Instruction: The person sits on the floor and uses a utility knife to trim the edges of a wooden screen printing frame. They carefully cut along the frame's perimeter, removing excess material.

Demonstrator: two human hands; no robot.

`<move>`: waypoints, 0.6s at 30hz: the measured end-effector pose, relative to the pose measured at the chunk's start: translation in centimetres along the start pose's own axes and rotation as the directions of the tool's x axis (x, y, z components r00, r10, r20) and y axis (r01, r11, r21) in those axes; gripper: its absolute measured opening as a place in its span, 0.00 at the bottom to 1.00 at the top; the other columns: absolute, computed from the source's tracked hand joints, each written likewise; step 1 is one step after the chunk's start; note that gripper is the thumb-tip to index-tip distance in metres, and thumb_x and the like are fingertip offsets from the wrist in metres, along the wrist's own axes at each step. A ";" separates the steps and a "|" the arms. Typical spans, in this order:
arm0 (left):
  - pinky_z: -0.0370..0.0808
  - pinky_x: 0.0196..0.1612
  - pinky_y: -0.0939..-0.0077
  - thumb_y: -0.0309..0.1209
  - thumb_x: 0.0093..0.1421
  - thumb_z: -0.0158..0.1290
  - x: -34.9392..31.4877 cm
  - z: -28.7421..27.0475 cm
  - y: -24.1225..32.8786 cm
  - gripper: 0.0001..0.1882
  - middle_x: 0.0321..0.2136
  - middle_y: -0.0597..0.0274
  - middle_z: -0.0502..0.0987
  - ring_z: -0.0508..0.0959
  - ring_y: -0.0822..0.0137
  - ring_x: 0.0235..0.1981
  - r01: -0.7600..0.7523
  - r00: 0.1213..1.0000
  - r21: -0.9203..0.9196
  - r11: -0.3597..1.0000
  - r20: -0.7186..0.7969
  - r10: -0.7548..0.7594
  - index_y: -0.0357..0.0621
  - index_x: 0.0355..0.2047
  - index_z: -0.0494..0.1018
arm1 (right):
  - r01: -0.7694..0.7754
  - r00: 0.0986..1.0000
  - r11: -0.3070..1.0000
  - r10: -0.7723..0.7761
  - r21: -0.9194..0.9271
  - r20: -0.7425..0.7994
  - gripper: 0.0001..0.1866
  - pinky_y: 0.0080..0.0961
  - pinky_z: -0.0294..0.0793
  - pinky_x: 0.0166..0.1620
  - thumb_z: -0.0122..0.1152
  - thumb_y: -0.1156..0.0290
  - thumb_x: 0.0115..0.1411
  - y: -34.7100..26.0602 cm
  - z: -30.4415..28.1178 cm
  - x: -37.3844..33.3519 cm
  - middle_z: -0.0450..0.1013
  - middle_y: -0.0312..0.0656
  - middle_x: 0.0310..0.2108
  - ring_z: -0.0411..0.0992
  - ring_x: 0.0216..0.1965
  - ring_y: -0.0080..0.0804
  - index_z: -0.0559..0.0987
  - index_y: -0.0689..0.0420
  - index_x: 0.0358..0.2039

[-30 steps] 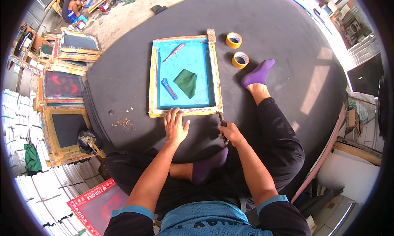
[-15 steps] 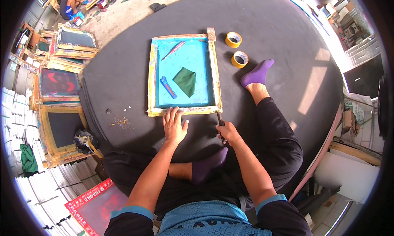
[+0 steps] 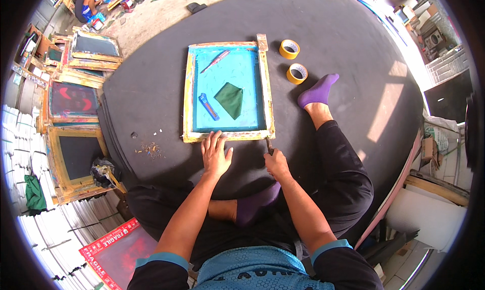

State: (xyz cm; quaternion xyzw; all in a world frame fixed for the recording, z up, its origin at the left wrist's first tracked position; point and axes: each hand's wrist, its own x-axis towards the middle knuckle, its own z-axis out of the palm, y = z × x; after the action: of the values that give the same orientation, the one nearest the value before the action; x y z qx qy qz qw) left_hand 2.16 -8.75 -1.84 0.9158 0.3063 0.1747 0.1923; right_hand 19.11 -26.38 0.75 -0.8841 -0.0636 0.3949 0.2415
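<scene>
A wooden screen-printing frame [image 3: 189, 88] with blue mesh lies on the dark padded surface in front of me. My left hand [image 3: 215, 153] rests at its near rail, fingers outstretched over the wood and thumb apart. Just below the near right corner, my right hand [image 3: 276, 165] is closed around dark pliers [image 3: 269, 146]. Their tip meets the rail there; the jaws are too small to make out. On the mesh lie a screwdriver [image 3: 215, 61], a blue box cutter [image 3: 207, 106] and a folded green cloth [image 3: 230, 100].
Two rolls of yellow tape [image 3: 289, 49] lie right of the frame, near my purple-socked foot [image 3: 318, 90]. Small scraps [image 3: 150, 149] lie to the left. Stacked screen frames [image 3: 76, 98] stand beyond the left edge. Far left, another person [image 3: 88, 5] crouches on the floor.
My right hand has tightened around the pliers' handles and turned slightly, moving a little to the left. My left hand stays on the rail. The whole view has shifted slightly.
</scene>
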 end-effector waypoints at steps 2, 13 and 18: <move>0.55 0.72 0.43 0.37 0.58 0.65 0.0 0.0 0.0 0.24 0.65 0.56 0.68 0.61 0.49 0.71 0.002 1.000 0.006 1.000 0.003 -0.002 0.47 0.54 0.75 | -0.026 0.999 0.999 0.025 0.036 0.033 0.17 0.38 0.76 0.26 0.56 0.60 0.65 -0.8 -0.5 -0.8 0.79 0.49 0.30 0.79 0.26 0.39 0.76 0.65 0.37; 0.55 0.71 0.42 0.37 0.58 0.65 -0.1 0.2 -0.3 0.24 0.66 0.56 0.68 0.62 0.49 0.71 0.000 1.000 0.014 1.000 0.004 0.000 0.47 0.54 0.75 | 0.123 0.979 0.884 -0.183 -0.451 -0.090 0.17 0.54 0.80 0.50 0.52 0.60 0.70 -1.1 -1.3 -2.5 0.81 0.63 0.39 0.81 0.46 0.63 0.72 0.63 0.47; 0.56 0.71 0.42 0.37 0.58 0.65 0.0 0.3 0.0 0.24 0.66 0.57 0.68 0.62 0.48 0.71 0.002 1.000 0.018 1.000 0.004 -0.003 0.48 0.54 0.75 | 0.176 0.943 0.711 -0.321 -0.681 -0.092 0.10 0.44 0.85 0.45 0.48 0.68 0.72 0.1 -1.4 -1.7 0.80 0.56 0.41 0.83 0.44 0.54 0.72 0.61 0.46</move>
State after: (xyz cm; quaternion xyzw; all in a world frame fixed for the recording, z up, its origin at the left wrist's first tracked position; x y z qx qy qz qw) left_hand 2.29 -8.77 -2.09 0.9175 0.3087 0.1698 0.1847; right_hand 19.00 -27.51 2.64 -0.9303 -0.2936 0.2174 -0.0323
